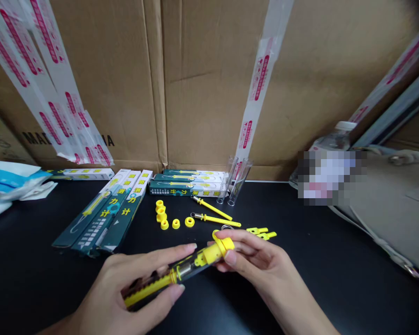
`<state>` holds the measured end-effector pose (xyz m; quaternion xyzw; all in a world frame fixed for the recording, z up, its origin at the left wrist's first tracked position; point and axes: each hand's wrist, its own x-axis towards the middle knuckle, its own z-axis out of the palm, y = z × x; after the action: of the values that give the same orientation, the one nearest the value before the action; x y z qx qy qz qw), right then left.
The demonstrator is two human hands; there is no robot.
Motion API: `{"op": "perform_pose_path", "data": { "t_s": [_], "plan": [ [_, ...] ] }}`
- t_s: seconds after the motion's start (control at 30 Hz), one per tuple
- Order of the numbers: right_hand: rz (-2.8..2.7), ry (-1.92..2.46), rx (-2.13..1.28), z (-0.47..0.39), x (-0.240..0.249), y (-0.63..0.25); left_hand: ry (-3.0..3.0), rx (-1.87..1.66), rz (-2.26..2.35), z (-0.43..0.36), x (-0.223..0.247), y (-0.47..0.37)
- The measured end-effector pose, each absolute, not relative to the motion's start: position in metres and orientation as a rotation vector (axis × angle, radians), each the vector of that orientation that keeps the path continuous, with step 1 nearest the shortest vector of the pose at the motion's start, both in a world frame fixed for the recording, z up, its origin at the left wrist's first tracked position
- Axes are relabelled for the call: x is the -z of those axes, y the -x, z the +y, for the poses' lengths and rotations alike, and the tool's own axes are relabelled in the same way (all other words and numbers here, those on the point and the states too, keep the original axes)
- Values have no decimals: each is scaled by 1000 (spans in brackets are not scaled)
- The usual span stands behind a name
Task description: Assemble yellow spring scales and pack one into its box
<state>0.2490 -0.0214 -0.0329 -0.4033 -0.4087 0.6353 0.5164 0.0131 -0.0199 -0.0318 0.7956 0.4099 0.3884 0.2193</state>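
Observation:
My left hand (139, 288) is wrapped round the clear barrel of a spring scale (186, 270), tilted with its upper end to the right. Inside the barrel a yellow rod and a metal spring show through. At that end my right hand (251, 260) pinches a yellow cap (225, 246) between thumb and fingers; how far it sits in the tube I cannot tell. Behind my hands lie two yellow rods with springs (218, 220), several yellow rings (189, 222), and small yellow flat pieces (265, 235) near my right fingers. A metal ring (227, 227) shows just behind the fingertips.
Printed spring scale boxes (108, 209) lie at the left, with more boxes (188, 184) at the back. Two clear tubes (238, 184) stand against the large carton (202, 83). To the right are a plastic bottle (331, 139) and a pale bag (394, 200). A blue-white package (14, 179) lies far left.

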Motion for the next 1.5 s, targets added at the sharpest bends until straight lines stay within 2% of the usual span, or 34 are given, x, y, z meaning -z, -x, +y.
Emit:
{"op": "perform_pose_path", "data": {
  "t_s": [0.37, 1.5],
  "plan": [
    [-764, 937, -1665, -23, 38, -243, -2177, -1100, 1088, -14, 31, -17],
    [-824, 954, -1597, -19, 43, -241, -2192, -1108, 1080, -14, 31, -17]
  ]
}}
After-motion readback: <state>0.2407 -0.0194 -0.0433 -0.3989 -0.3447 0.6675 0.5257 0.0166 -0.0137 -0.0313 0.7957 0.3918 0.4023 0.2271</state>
